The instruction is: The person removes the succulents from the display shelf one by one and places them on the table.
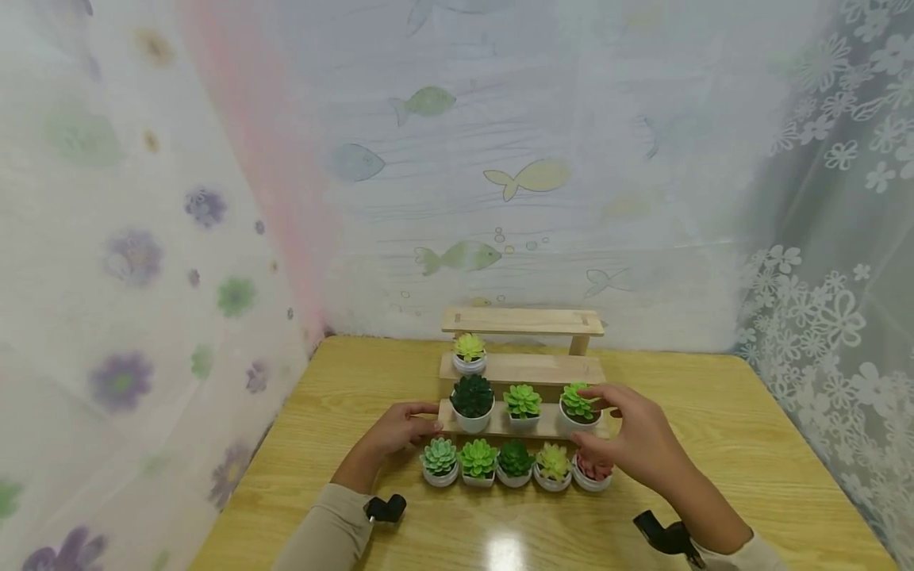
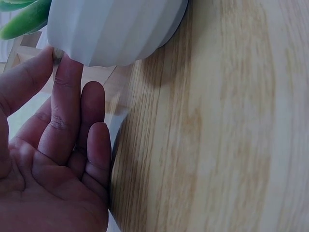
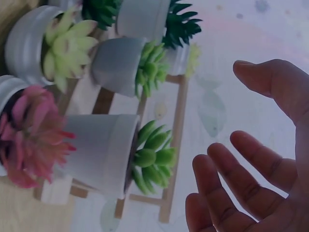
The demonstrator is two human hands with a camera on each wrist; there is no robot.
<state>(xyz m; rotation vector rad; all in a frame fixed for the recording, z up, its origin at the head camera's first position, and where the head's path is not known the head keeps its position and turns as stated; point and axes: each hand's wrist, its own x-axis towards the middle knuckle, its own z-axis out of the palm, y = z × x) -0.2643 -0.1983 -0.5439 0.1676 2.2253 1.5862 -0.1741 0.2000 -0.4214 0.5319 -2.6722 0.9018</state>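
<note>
A three-step wooden plant stand (image 1: 531, 369) stands on the table. My left hand (image 1: 400, 428) is at the left end of its lowest step and pinches the board's end between thumb and finger, partly hidden behind a white fluted pot (image 2: 113, 31) in the left wrist view. Around the right end of that step, my right hand (image 1: 635, 432) hovers with fingers spread. It is apart from the bright green succulent (image 3: 154, 157) in its white pot (image 3: 99, 152). Also on that step are a dark green succulent (image 1: 472, 396) and another light green one (image 1: 524, 401).
A yellow-green succulent (image 1: 469, 346) sits at the left of the middle step. Several potted succulents line the table before the stand, from a pale green one (image 1: 439, 456) to a pink one (image 3: 36, 135). Patterned curtains (image 1: 457, 198) hang behind and beside the table (image 1: 714, 428).
</note>
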